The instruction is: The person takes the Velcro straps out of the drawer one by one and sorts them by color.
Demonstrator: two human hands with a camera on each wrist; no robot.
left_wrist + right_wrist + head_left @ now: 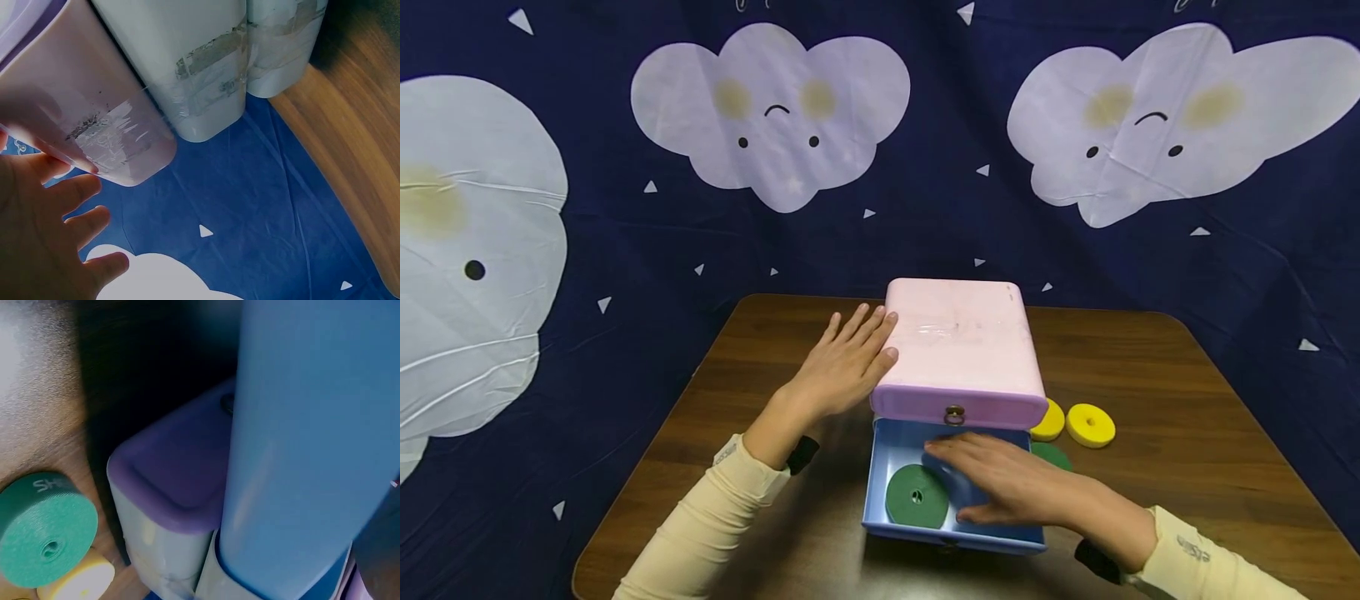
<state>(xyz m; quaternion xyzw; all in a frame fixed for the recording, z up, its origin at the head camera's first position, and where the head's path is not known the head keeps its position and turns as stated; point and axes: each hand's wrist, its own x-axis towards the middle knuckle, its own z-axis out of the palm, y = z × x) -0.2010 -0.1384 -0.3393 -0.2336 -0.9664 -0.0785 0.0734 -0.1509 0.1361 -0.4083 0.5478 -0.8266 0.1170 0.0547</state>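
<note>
A small stacked drawer chest has a pink top (pixel 958 346) and a purple drawer front (pixel 910 403) with a metal ring pull. Below it, a blue drawer (pixel 895 443) is pulled out, with a green strap roll (pixel 917 515) lying flat on its left side. My left hand (pixel 842 367) rests its spread fingers against the left edge of the pink top; the left wrist view shows these fingers (pixel 87 222) beside the pink casing. Over the blue drawer, my right hand (pixel 1007 479) reaches in from the right, fingers extended and holding nothing, just right of the roll.
Right of the chest on the wooden table (pixel 1150 383) lie a yellow roll (pixel 1091 427), another yellow roll (pixel 1049 421) partly hidden, and a green roll (pixel 53 534). A lower purple drawer front (pixel 175 462) is closed. A dark cloud-print cloth (pixel 955 208) hangs behind.
</note>
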